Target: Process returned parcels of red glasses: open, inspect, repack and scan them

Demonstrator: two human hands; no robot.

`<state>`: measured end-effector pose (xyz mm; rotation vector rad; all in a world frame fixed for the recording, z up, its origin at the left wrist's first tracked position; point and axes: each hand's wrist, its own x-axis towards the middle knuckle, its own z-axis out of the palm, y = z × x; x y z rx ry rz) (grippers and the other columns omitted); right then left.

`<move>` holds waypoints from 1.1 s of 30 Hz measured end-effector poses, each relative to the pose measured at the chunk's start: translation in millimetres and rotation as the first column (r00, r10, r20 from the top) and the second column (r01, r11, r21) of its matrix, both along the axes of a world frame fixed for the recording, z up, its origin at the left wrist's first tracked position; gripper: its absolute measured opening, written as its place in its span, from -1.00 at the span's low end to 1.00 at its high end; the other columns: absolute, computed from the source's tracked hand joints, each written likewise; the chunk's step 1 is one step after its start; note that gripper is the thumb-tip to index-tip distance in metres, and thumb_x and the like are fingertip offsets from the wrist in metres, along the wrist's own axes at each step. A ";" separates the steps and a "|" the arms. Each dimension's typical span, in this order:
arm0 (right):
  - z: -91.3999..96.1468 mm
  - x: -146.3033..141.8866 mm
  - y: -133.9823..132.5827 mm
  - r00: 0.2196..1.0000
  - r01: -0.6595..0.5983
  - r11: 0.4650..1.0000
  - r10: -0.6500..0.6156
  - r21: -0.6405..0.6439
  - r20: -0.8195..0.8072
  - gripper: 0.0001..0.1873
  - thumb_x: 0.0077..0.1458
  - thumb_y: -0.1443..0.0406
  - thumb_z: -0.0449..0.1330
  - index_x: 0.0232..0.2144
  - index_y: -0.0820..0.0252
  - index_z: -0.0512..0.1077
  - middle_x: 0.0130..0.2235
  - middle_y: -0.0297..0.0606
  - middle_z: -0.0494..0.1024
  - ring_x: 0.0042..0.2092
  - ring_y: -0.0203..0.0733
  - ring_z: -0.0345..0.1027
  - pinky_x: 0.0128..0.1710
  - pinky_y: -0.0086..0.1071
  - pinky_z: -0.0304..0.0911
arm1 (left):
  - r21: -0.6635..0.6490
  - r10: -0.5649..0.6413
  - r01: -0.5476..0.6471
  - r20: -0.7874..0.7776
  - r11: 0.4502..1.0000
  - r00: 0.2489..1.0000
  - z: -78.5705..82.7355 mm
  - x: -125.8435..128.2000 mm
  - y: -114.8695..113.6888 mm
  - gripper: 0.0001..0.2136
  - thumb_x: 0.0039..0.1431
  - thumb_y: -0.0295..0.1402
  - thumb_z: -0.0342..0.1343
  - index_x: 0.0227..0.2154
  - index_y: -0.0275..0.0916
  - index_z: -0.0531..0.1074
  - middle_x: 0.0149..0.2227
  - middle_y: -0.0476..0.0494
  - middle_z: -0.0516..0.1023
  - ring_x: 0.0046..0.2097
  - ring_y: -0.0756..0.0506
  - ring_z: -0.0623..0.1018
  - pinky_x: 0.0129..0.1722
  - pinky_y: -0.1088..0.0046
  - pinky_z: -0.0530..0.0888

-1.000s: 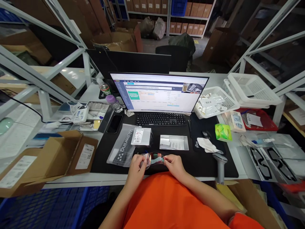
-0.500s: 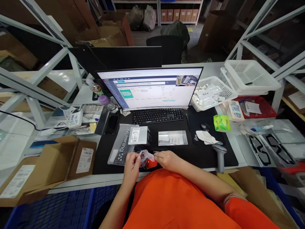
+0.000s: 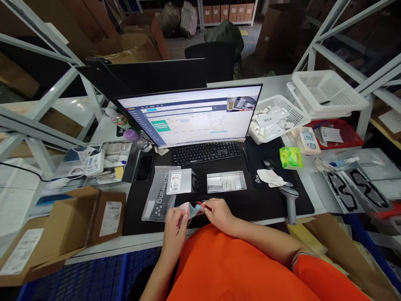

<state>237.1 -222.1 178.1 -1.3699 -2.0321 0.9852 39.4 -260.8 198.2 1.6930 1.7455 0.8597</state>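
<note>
Both my hands are closed on a small clear plastic bag with something red and blue inside (image 3: 194, 208), held just above the near edge of the black desk mat (image 3: 250, 200). My left hand (image 3: 175, 223) pinches its left end and my right hand (image 3: 217, 212) grips its right end. Just beyond lie a grey "Wakening" pouch (image 3: 158, 196), a small labelled box (image 3: 179, 181) and an open shallow silver box (image 3: 226, 182) holding paper slips.
A keyboard (image 3: 206, 152) and lit monitor (image 3: 191, 115) stand behind. A barcode scanner (image 3: 290, 200), mouse (image 3: 268, 164) and white cloth (image 3: 272, 178) are to the right, with white baskets (image 3: 328, 94) farther right. An open cardboard box (image 3: 62, 225) sits left. A phone (image 3: 145, 166) lies by a tray.
My hands have turned and bunched the small bag, shifting it slightly; the red part shows less now. The view has tilted down and right a little.
</note>
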 end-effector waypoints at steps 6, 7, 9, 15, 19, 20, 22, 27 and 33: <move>1.0 3.9 1.4 0.996 0.022 0.999 -0.025 0.026 0.089 -0.81 0.26 0.33 0.16 -0.28 0.14 0.60 -0.25 -0.26 0.68 -0.23 -0.21 0.54 -0.25 -0.44 0.27 | -0.048 0.137 -0.136 0.018 0.990 0.990 -7.1 5.1 -5.8 -0.66 0.26 -0.04 -0.03 -0.43 -0.17 0.44 -0.28 -0.15 0.38 -0.18 -0.18 0.43 -0.13 0.24 0.40; 0.7 3.7 2.2 0.993 0.035 0.999 -0.036 0.011 0.113 -0.80 0.26 0.32 0.16 -0.31 0.13 0.60 -0.28 -0.27 0.68 -0.25 -0.21 0.54 -0.27 -0.44 0.26 | -0.066 0.164 -0.163 0.011 0.984 0.986 -8.5 6.3 -8.0 -0.65 0.24 -0.01 -0.02 -0.43 -0.17 0.45 -0.27 -0.15 0.38 -0.17 -0.19 0.43 -0.12 0.22 0.40; 0.5 2.8 3.3 0.986 0.047 0.999 -0.045 -0.009 0.158 -0.78 0.27 0.30 0.16 -0.35 0.13 0.60 -0.31 -0.28 0.67 -0.28 -0.22 0.54 -0.29 -0.43 0.25 | -0.106 0.196 -0.195 -0.002 0.975 0.981 -10.9 9.0 -13.0 -0.63 0.22 0.02 -0.01 -0.40 -0.17 0.46 -0.26 -0.17 0.38 -0.18 -0.20 0.42 -0.12 0.19 0.40; 2.3 -3.8 0.7 0.970 -0.096 0.985 0.060 0.145 0.237 -0.77 0.32 0.32 0.09 -0.23 0.22 0.57 -0.24 -0.22 0.67 -0.23 -0.19 0.55 -0.27 -0.41 0.33 | -0.123 0.238 -0.237 -0.002 0.964 0.971 -12.6 14.3 -20.9 -0.63 0.23 0.03 -0.01 -0.38 -0.16 0.45 -0.24 -0.17 0.38 -0.13 -0.21 0.42 -0.07 0.17 0.39; -0.2 -8.5 5.1 0.930 -0.309 0.883 0.204 0.352 0.306 -0.69 0.37 0.36 0.00 -0.20 0.32 0.55 -0.01 -0.04 0.60 0.01 -0.13 0.50 -0.12 -0.35 0.41 | -0.103 0.254 -0.250 0.025 0.963 0.967 -13.8 12.8 -18.0 -0.60 0.21 0.09 -0.01 -0.43 -0.16 0.44 -0.26 -0.16 0.39 -0.15 -0.20 0.42 -0.08 0.19 0.40; -0.6 -9.0 7.9 0.923 -0.342 0.848 0.222 0.404 0.315 -0.68 0.37 0.37 -0.01 -0.18 0.33 0.55 0.07 -0.02 0.55 0.14 -0.11 0.41 -0.03 -0.34 0.39 | -0.100 0.254 -0.250 0.031 0.963 0.967 -14.4 12.0 -17.6 -0.59 0.21 0.09 -0.01 -0.43 -0.16 0.44 -0.26 -0.16 0.40 -0.15 -0.20 0.42 -0.08 0.19 0.40; -0.3 -9.4 14.5 0.903 -0.411 0.772 0.271 0.485 0.334 -0.69 0.37 0.39 0.00 -0.15 0.34 0.56 0.19 -0.06 0.47 0.32 -0.10 0.18 0.17 -0.30 0.29 | -0.110 0.260 -0.253 0.053 0.961 0.964 -16.0 10.5 -18.3 -0.58 0.21 0.10 -0.01 -0.43 -0.16 0.44 -0.26 -0.15 0.40 -0.16 -0.19 0.42 -0.09 0.21 0.40; 6.4 -14.0 22.2 0.846 -0.526 0.678 0.351 0.514 0.402 -0.76 0.31 0.37 0.11 -0.23 0.25 0.59 0.21 -0.14 0.45 0.40 -0.02 0.00 0.36 -0.06 0.05 | -0.072 0.217 -0.212 0.078 0.975 0.973 -23.1 9.5 -28.6 -0.61 0.25 0.06 -0.01 -0.39 -0.16 0.44 -0.22 -0.15 0.37 -0.10 -0.17 0.43 -0.05 0.24 0.41; 9.6 -35.5 10.8 0.843 -0.433 0.853 0.269 0.290 0.467 -0.78 0.25 0.29 0.17 -0.29 0.18 0.63 0.11 -0.09 0.53 0.33 0.07 0.12 0.34 0.09 0.05 | -0.009 0.058 -0.058 0.047 0.998 0.997 -33.4 8.0 -39.7 -0.67 0.31 -0.04 -0.04 -0.38 -0.16 0.41 -0.20 -0.17 0.34 -0.03 -0.18 0.43 -0.03 0.25 0.43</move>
